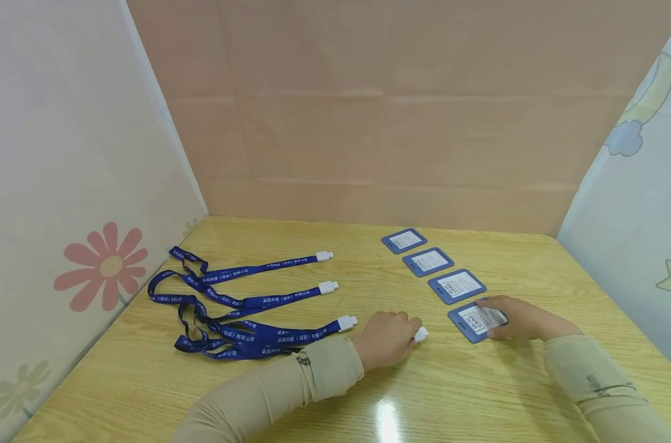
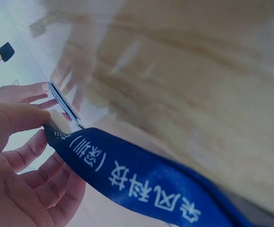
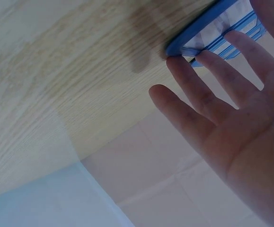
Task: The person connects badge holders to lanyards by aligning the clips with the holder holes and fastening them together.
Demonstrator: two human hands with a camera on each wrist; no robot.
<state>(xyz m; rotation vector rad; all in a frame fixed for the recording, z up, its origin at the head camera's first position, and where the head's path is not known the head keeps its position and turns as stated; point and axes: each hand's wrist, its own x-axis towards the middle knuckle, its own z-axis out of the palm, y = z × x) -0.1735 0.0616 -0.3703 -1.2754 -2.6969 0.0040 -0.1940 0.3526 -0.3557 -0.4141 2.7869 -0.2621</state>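
My left hand (image 1: 389, 337) pinches the end of a blue lanyard near its white plastic clip (image 1: 421, 335), which pokes out past the fingertips. In the left wrist view the printed strap (image 2: 141, 177) runs down from thumb and fingers toward the lower right. At the right, my right hand (image 1: 515, 317) grips the nearest blue card holder (image 1: 468, 320) by its right side, thumb at the near edge and fingers at the far edge. This holder has a clear window over a white printed card. From the right wrist view, fingertips (image 3: 177, 61) touch the holder's edge.
Three more card holders (image 1: 457, 286) lie in a slanting row beyond the gripped one. On the left side of the wooden table (image 1: 335, 394) lie other blue lanyards (image 1: 288, 301), their white clips pointing right. Fabric walls (image 1: 396, 123) enclose the table's back and sides.
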